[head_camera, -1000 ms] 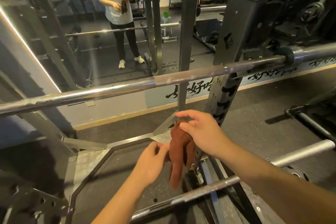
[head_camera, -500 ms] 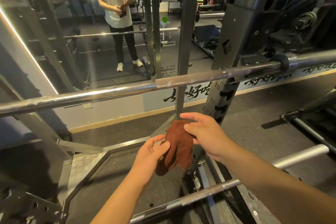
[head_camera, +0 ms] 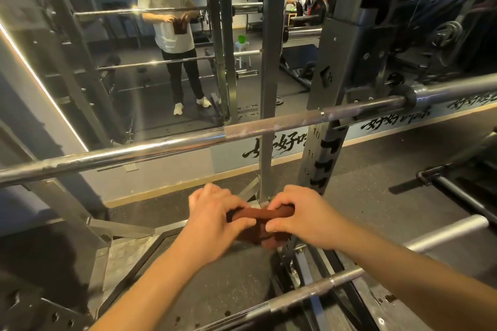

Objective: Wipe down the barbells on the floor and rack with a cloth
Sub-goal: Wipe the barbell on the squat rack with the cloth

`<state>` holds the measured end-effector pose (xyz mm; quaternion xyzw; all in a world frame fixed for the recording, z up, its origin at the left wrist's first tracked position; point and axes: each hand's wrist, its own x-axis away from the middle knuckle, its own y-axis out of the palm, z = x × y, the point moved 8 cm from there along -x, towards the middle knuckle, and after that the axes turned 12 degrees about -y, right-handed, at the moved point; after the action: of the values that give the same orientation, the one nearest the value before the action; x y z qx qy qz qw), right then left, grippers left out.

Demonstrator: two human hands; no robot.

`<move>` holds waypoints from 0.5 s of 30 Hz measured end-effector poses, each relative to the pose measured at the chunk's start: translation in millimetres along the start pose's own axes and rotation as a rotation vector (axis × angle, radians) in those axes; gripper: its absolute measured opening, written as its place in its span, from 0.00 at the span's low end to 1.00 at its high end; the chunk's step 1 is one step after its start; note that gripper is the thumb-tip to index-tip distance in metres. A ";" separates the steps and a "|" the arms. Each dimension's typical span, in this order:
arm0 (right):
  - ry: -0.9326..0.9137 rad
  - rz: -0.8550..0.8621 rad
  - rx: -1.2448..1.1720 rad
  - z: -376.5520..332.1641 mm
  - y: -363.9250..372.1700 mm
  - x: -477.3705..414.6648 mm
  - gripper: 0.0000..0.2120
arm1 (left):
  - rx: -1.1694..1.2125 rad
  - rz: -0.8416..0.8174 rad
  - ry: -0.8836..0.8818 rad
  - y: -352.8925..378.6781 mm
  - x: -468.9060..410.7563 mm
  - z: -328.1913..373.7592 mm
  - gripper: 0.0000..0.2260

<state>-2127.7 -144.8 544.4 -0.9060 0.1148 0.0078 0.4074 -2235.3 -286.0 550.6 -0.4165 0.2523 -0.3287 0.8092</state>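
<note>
**Cloth bunched up in both hands, under the racked bar**

The brown cloth (head_camera: 256,214) sits just below centre, at about 6 o'clock from the racked barbell (head_camera: 188,142), which runs across from 9 to 3. The left hand (head_camera: 215,220) has its fingers curled over the cloth's left end, and the right hand (head_camera: 301,220) pinches the right end. It looks twisted, though the fold is hard to make out. The cloth isn't touching either bar. A second barbell (head_camera: 309,293) lies low at 5 o'clock, and the rack upright (head_camera: 330,115) stands at 1 o'clock.
</note>
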 end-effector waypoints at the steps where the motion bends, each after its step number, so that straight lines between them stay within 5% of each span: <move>1: -0.026 0.034 0.063 -4.3 -5.8 0.1 0.08 | -0.032 0.036 0.030 -6.6 -1.0 7.1 0.12; 6: -0.228 0.117 -0.136 -29.8 -27.9 -2.8 0.12 | -0.046 0.180 0.132 -37.5 -7.1 40.1 0.19; 10: -0.036 0.122 -0.937 -32.4 -20.8 0.2 0.02 | 0.002 0.211 0.157 -58.0 -18.6 58.2 0.15; 15: 0.144 0.379 -1.097 -15.5 -30.9 -4.8 0.14 | 0.024 0.238 0.146 -86.9 -38.2 60.8 0.21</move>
<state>-2127.0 -135.5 578.0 -0.9464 0.2815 0.0772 -0.1384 -2246.9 -264.7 660.7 -0.3488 0.3543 -0.2630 0.8269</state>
